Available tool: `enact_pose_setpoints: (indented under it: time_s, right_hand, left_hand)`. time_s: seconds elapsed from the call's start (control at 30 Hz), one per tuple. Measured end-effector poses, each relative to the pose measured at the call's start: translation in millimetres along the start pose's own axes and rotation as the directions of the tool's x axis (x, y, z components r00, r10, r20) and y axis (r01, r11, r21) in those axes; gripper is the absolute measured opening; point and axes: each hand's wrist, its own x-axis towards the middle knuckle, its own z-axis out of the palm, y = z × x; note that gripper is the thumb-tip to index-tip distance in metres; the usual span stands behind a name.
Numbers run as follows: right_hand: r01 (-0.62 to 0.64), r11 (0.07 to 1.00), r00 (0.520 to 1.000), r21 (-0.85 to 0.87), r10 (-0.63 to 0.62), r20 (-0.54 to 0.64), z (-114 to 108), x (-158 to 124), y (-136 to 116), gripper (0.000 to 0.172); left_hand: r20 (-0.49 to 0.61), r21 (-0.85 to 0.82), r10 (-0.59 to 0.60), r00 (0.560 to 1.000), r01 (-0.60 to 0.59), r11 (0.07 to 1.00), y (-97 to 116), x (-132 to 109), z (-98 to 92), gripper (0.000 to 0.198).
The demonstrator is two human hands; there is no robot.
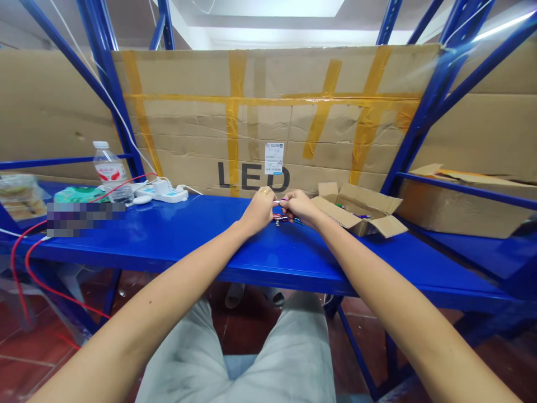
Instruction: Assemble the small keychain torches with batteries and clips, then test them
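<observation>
Both my arms reach forward over a blue metal shelf (pixel 201 235). My left hand (pixel 259 209), with a ring on one finger, is closed in a pinch on one end of a small slim part (pixel 279 201). My right hand (pixel 298 205) pinches the other end, and the fingertips of both hands meet there. The part is too small to name. Just below the hands a few small red, green and metal pieces (pixel 283 219) lie on the shelf.
An open small cardboard box (pixel 361 212) with small items sits right of my hands. A large taped cardboard sheet marked LED (pixel 268 123) stands behind. At left are a water bottle (pixel 109 170), a white power strip (pixel 165 194) and red wire (pixel 25 263). A bigger carton (pixel 461 204) rests at right.
</observation>
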Motion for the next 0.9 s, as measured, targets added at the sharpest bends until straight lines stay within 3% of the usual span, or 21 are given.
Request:
enact_pose_setpoints:
  time_s: [0.17, 0.3, 0.4, 0.5, 0.6, 0.7, 0.8, 0.9]
  right_hand:
    - [-0.185, 0.946, 0.978, 0.266, 0.150, 0.147, -3.7, -3.9, -5.7, 0.022]
    - [-0.310, 0.888, 0.942, 0.339, 0.241, 0.232, -7.8, -3.0, -7.8, 0.017]
    - [-0.331, 0.872, 0.932, 0.362, 0.243, 0.269, -9.5, -1.4, -5.4, 0.015]
    - [-0.232, 0.924, 0.962, 0.304, 0.171, 0.214, -7.7, 0.0, -0.7, 0.016]
    - [-0.059, 0.987, 0.997, 0.152, 0.050, 0.059, -3.5, 3.0, 5.1, 0.017]
    - [0.098, 0.994, 0.995, -0.043, -0.099, -0.010, -1.4, 7.2, 11.0, 0.015]
    - [0.296, 0.918, 0.949, -0.265, -0.313, -0.025, -3.4, 10.0, 15.2, 0.015]
    - [0.428, 0.776, 0.862, -0.463, -0.505, -0.048, -7.5, 10.6, 16.8, 0.016]
  left_hand:
    - [0.059, 0.167, 0.086, 0.995, -0.095, 0.981, 4.3, 1.5, -3.9, 0.016]
    - [0.072, 0.219, 0.127, 0.989, -0.140, 0.966, 5.4, 2.7, -5.1, 0.017]
    - [0.059, 0.203, 0.138, 0.989, -0.147, 0.968, 5.1, 3.0, -5.3, 0.016]
    - [0.074, 0.153, 0.093, 0.993, -0.103, 0.983, 4.5, 2.9, -6.7, 0.015]
    - [0.109, 0.111, -0.039, 0.993, 0.027, 0.993, 2.4, 2.3, -9.4, 0.010]
    - [0.166, 0.032, -0.118, 0.979, 0.115, 0.993, -0.8, 1.8, -11.5, 0.013]
    - [0.201, -0.102, -0.118, 0.973, 0.140, 0.985, -2.7, 1.9, -11.3, 0.016]
    - [0.186, -0.222, -0.171, 0.968, 0.211, 0.952, -3.1, 3.6, -8.0, 0.014]
